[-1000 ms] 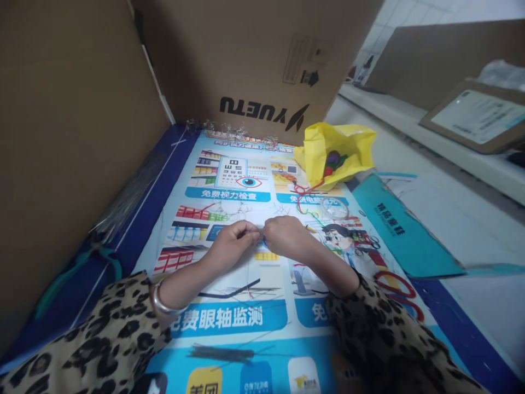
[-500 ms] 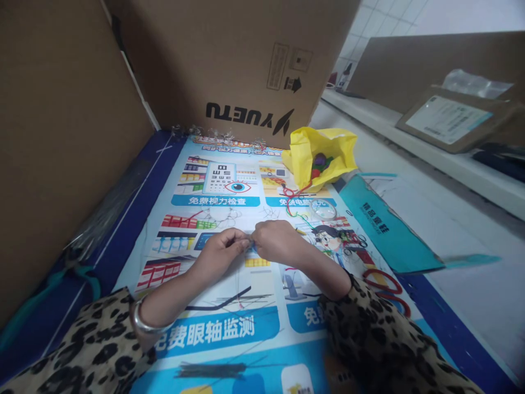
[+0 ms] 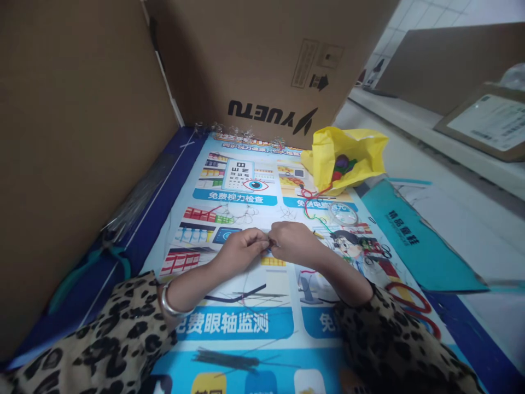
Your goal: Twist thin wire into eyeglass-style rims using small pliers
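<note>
Over the middle of the printed poster, my left hand [image 3: 243,249] and my right hand [image 3: 297,242] meet fingertip to fingertip. The thumb and forefinger of my left hand are pinched together. My right hand is curled into a near-fist, its fingertips mostly hidden. Between them is a thin wire [image 3: 246,279], hard to make out, with a fine strand trailing below the fingers. Nearer to me lies a bundle of dark thin wires [image 3: 225,359]. Loose wire pieces [image 3: 241,213] are scattered beyond my hands.
A yellow bag [image 3: 324,158] with coloured balls inside stands at the back right, near a clear tape roll [image 3: 343,214]. Teal-handled pliers [image 3: 109,251] and silver wires [image 3: 139,191] lie left. Cardboard walls [image 3: 246,65] rise behind. Red cord [image 3: 414,303] lies right.
The whole view has shifted, so the scene sits farther right in the picture. My hands stay pinched together in the same place over the poster.
</note>
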Demonstrator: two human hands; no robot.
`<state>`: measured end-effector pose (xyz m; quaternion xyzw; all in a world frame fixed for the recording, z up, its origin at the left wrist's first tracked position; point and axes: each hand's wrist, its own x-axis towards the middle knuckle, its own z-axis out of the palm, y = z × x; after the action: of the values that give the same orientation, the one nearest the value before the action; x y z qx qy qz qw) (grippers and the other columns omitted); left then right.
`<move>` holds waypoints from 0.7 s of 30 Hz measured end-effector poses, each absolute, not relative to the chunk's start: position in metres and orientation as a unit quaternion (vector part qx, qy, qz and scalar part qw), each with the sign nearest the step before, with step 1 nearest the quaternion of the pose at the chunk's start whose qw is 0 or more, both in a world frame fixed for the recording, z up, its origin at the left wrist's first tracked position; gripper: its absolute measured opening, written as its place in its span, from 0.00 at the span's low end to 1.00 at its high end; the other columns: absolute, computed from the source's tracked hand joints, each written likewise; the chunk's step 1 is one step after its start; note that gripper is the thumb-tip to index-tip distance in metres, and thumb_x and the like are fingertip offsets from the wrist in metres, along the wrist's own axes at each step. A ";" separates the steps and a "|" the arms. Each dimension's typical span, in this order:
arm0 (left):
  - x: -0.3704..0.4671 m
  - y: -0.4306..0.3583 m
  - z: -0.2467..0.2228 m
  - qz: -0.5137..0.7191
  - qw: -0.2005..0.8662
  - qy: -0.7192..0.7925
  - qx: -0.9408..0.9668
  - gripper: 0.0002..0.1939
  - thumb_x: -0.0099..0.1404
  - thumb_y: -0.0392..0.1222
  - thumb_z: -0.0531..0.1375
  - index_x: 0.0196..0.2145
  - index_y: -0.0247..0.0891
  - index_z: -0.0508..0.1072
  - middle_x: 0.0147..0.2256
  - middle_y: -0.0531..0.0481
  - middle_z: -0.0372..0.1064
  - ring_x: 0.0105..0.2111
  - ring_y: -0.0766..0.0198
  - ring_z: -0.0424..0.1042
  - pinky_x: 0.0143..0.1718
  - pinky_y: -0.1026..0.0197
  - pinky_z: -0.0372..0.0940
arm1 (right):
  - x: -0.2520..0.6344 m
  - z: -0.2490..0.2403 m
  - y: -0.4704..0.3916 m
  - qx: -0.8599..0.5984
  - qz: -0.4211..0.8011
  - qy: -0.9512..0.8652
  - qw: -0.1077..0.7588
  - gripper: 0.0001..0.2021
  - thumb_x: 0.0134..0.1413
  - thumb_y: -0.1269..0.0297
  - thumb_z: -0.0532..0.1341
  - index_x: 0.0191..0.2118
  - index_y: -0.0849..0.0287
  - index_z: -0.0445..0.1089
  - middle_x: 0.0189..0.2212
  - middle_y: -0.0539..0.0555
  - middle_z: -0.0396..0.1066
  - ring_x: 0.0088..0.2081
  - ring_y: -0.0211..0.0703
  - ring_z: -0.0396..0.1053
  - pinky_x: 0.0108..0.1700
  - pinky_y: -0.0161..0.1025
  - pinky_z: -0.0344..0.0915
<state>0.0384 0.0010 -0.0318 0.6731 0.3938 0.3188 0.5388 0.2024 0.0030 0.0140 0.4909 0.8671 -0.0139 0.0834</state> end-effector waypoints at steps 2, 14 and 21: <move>0.038 0.001 -0.031 0.312 0.527 0.399 0.683 0.08 0.60 0.40 0.54 0.27 0.36 0.69 0.26 0.52 0.69 0.28 0.68 0.66 0.33 0.64 0.60 | 0.205 0.011 0.004 0.487 -0.024 0.870 0.072 0.09 0.48 0.64 0.53 0.30 0.60 0.69 0.31 0.55 0.71 0.32 0.42 0.68 0.26 0.34 0.52; 0.038 0.000 -0.028 0.325 0.506 0.416 0.682 0.07 0.59 0.40 0.55 0.28 0.36 0.70 0.26 0.53 0.68 0.28 0.67 0.65 0.32 0.65 0.59 | 0.219 0.007 0.009 0.471 -0.222 0.841 -0.148 0.04 0.41 0.72 0.57 0.22 0.60 0.68 0.22 0.49 0.65 0.25 0.33 0.61 0.28 0.31 0.55; 0.036 -0.003 -0.024 0.381 0.552 0.377 0.639 0.06 0.59 0.39 0.56 0.30 0.35 0.70 0.28 0.52 0.69 0.28 0.68 0.65 0.33 0.65 0.59 | 0.230 -0.006 0.007 0.460 -0.499 0.646 -0.348 0.07 0.46 0.62 0.62 0.25 0.59 0.67 0.22 0.47 0.62 0.25 0.33 0.57 0.28 0.33 0.55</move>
<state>0.0358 -0.0032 -0.0244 0.6386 0.3773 0.3811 0.5519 0.2303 0.0070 -0.0063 0.4603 0.6461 -0.4992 -0.3484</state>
